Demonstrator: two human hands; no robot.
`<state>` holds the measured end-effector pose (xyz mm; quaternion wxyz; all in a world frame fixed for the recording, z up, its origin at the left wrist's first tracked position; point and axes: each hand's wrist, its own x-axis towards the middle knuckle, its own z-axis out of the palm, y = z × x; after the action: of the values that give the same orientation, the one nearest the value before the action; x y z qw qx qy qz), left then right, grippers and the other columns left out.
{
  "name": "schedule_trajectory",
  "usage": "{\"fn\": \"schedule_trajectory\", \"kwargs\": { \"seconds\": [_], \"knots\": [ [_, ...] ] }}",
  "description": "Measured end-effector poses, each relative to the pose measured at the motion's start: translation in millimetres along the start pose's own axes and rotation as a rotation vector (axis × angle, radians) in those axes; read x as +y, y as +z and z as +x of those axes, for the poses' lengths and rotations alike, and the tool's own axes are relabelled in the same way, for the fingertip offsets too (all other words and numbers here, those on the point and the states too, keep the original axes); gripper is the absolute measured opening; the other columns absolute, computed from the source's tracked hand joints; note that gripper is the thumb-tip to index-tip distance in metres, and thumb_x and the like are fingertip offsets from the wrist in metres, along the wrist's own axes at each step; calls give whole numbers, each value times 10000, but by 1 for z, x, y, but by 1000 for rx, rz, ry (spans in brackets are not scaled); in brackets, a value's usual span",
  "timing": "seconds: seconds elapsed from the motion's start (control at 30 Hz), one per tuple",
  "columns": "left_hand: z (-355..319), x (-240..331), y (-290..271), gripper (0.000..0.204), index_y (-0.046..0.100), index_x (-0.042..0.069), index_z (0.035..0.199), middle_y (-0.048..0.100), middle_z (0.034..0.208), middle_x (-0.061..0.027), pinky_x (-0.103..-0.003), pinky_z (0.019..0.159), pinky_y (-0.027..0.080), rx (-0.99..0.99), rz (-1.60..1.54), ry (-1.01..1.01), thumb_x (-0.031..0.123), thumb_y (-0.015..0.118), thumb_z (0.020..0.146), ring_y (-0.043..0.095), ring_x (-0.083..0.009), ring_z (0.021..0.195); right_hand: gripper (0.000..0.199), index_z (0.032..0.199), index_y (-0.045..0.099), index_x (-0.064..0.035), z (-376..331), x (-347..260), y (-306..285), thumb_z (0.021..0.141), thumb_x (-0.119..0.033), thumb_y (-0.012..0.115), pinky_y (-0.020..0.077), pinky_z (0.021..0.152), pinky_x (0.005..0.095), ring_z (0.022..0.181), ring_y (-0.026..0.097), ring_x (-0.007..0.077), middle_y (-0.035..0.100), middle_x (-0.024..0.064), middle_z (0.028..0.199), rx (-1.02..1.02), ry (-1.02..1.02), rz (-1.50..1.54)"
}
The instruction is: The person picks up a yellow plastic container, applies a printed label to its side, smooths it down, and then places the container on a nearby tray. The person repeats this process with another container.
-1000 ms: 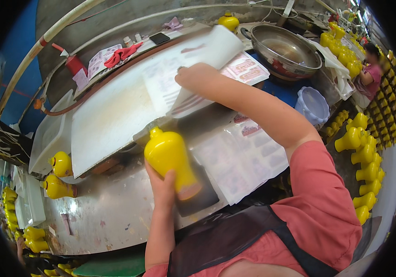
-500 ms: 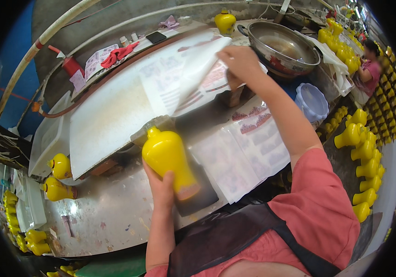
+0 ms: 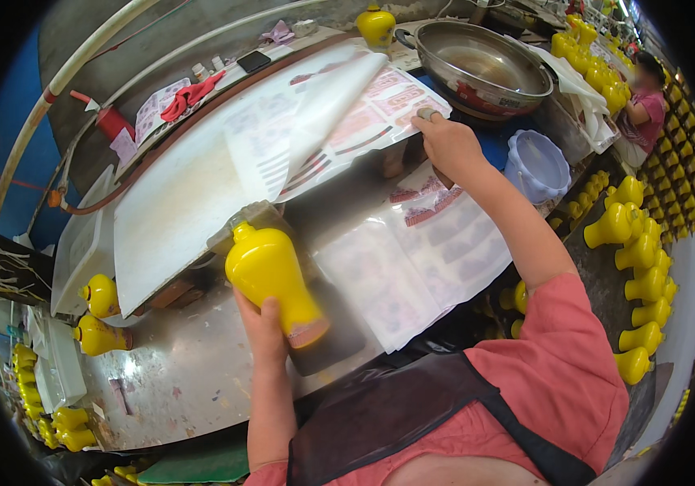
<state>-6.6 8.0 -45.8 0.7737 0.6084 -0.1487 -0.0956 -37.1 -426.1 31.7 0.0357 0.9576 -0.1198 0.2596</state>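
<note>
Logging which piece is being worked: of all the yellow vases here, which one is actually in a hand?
The yellow vase gripped by the left hand, tilted over the steel table; all others stand untouched.

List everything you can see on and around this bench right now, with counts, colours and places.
yellow vase: one, yellow, held over the metal bench
decal sheets: several, white with red prints, bench centre and right
white board: one, left of the sheets
metal bowl: one, silver, far right
plastic tub: one, pale blue, below the bowl
other yellow vases: many, right and left edges, one at the far end
another person: one, pink top, far right
left hand: grips the vase
right hand: on a sheet's edge
</note>
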Motion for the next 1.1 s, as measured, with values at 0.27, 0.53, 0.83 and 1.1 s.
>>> {"fn": "schedule_trajectory", "kwargs": {
  "seconds": [0.27, 0.53, 0.83, 1.1],
  "knots": [
    [0, 6, 2, 771, 330, 55, 1560, 516, 1418, -136, -402, 1108, 424, 86, 26, -111, 197, 648, 873, 531, -268, 1288, 244, 1147, 694, -150, -6, 7, 17, 906, -141, 656, 584, 691, 441, 810, 708, 336, 681, 122, 945, 86, -103, -70],
    [1, 10, 4, 538, 315, 95, 1581, 498, 1494, -101, -369, 1165, 378, -10, -130, 6, 374, 394, 1128, 505, -211, 1361, 262, 1133, 778, -47, -13, -4, -18, 966, -226, 684, 534, 713, 293, 790, 724, 164, 771, 92, 908, -40, 138, 473],
    [-10, 65, 17, 707, 451, 43, 1491, 496, 1464, -168, -451, 1153, 373, 150, 798, 522, 275, 739, 889, 479, -348, 1361, 449, 1348, 656, 29, -56, -136, -125, 957, -146, 522, 453, 523, 197, 554, 570, 64, 745, 80, 1005, -659, 345, 1501],
    [-33, 104, 57, 467, 650, 92, 1119, 624, 1082, -118, -436, 888, 479, 148, 1029, 966, 117, 835, 691, 609, -327, 997, 559, 1515, 511, -15, -81, -213, -165, 967, -126, 500, 458, 604, 222, 647, 632, 98, 672, 46, 758, -937, 327, 1627]
  ]
}}
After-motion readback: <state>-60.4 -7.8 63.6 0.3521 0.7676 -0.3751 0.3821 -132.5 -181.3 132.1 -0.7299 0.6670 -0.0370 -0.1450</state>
